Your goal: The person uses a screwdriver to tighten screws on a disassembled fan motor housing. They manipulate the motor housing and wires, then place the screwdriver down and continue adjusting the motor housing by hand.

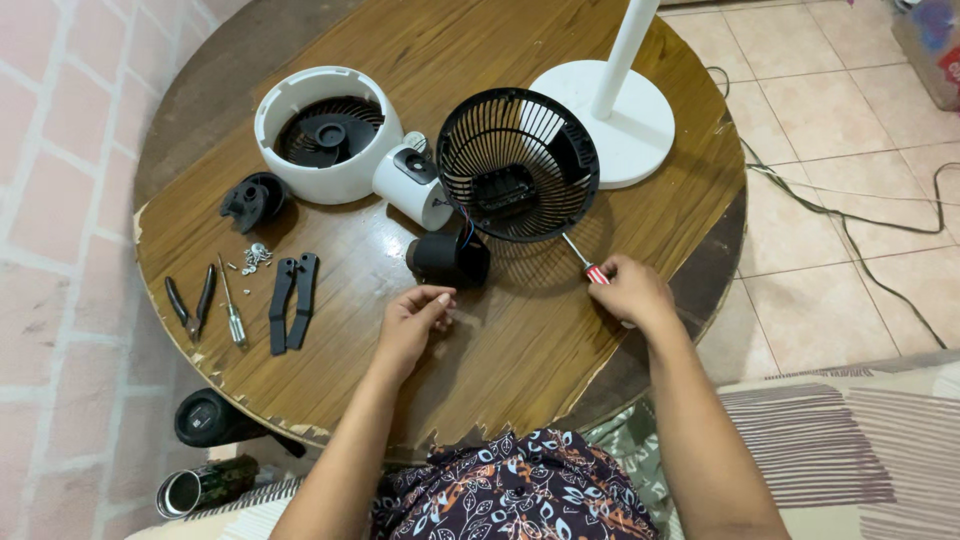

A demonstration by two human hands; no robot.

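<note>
A dismantled fan lies on the round wooden table [520, 350]. Its black wire grille [517, 165] stands tilted at the middle, with a black motor block [447, 258] in front of it and a white neck piece [412, 185] to the left. My right hand [630, 292] grips a red-handled screwdriver [590, 267] whose shaft points at the grille's lower edge. My left hand [412, 320] rests on the table just below the motor, fingertips pinched together; whether something small is between them I cannot tell.
A white fan housing [325, 130] with a black blade sits at the back left, a black cap [252, 200] beside it. Loose screws [256, 257], pliers [190, 305], a small screwdriver [232, 310] and black clips [291, 300] lie left. The white fan base [625, 115] stands behind.
</note>
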